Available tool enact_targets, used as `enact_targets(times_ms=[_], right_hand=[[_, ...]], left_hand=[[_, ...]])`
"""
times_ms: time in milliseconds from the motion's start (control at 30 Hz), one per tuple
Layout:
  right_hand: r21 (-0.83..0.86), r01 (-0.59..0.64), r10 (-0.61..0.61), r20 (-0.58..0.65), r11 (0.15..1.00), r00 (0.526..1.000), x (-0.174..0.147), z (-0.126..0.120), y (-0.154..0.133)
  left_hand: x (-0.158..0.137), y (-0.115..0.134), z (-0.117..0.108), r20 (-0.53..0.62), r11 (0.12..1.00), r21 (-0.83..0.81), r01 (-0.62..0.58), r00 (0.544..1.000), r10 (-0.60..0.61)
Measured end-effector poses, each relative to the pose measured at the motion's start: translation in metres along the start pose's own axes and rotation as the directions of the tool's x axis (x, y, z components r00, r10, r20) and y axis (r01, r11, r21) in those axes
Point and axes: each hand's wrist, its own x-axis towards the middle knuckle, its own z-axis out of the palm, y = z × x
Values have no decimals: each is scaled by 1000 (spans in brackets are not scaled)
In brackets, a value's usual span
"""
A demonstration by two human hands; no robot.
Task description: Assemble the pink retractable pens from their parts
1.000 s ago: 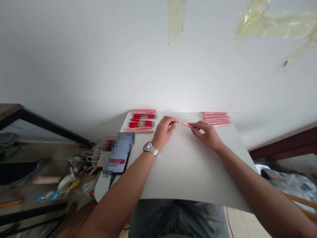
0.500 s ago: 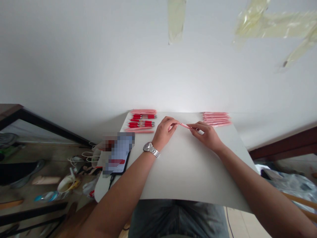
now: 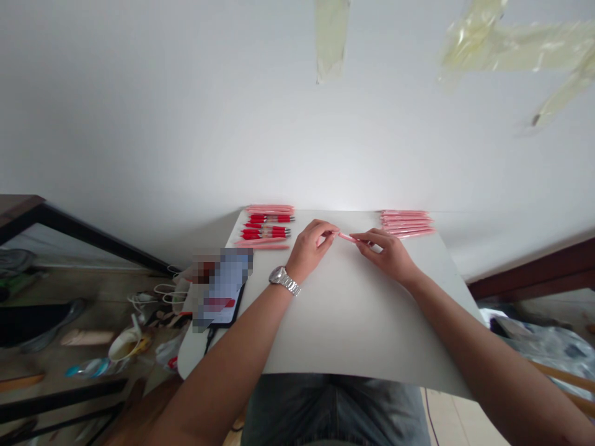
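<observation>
A slim pink pen (image 3: 347, 236) is held slightly tilted above the white table, between my two hands. My left hand (image 3: 313, 243), with a metal watch on its wrist, pinches the pen's left end. On the pen's right end, the thumb and fingers of my right hand (image 3: 385, 251) are closed. Both ends are partly hidden by fingertips. Left of my hands lie several red pens (image 3: 267, 233) with silver tips, between two groups of pink sticks (image 3: 270, 209). A row of similar pink pens (image 3: 405, 223) lies at the table's back right.
A phone with a blurred screen (image 3: 227, 288) and a cable sits on the left side of the table (image 3: 353, 334). The wall (image 3: 260, 124) rises directly behind. On the floor at left are a cup (image 3: 124, 344), a bottle (image 3: 90, 368) and cords; plastic bags (image 3: 553, 347) are at right.
My left fingertips have shifted slightly to the right on the pen. My right hand has stayed almost still, and the laid-out pens have not moved.
</observation>
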Motion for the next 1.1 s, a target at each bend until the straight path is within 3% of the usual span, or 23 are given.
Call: enact_targets(times_ms=[467,1100], right_hand=[[-1,-7,7,23,1000,1000,-1,3,8],[5,25,-25,38,1000,999,-1,3,9]], left_hand=[[-1,0,2,11,995,-95,37,999,-36],[-2,-1,1,-21,989,-108,98,995,-101]])
